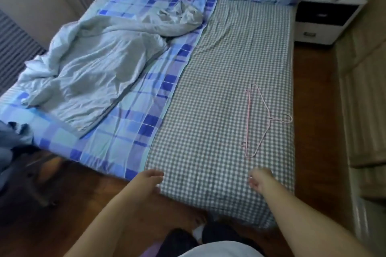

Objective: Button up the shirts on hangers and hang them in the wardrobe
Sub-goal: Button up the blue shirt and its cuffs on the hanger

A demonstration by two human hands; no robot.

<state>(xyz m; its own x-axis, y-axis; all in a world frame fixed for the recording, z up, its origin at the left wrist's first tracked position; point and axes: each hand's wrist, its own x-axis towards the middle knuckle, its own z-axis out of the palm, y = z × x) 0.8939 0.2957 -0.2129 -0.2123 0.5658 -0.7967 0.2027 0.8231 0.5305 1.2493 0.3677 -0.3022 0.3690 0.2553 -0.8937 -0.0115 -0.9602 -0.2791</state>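
Left arm: bare, reaching forward from near left; my left hand [150, 179] empty, fingers loosely extended. Right arm: bare, reaching forward from near right; my right hand [259, 179] empty, fingers relaxed, slightly curled. Hands well apart, level.

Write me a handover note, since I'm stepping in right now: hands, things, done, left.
Left hand: open, holding nothing, at the foot edge of the gingham sheet.
Right hand: open, holding nothing, over the same edge.
Pink wire hanger: bare, flat on the gingham sheet beyond the right hand.
Pale grey garment: crumpled on the blue plaid sheet; whether it is a shirt is unclear.
Done: nothing visible.
Left: put shirt on hanger, button, hang. Wardrobe not in view.
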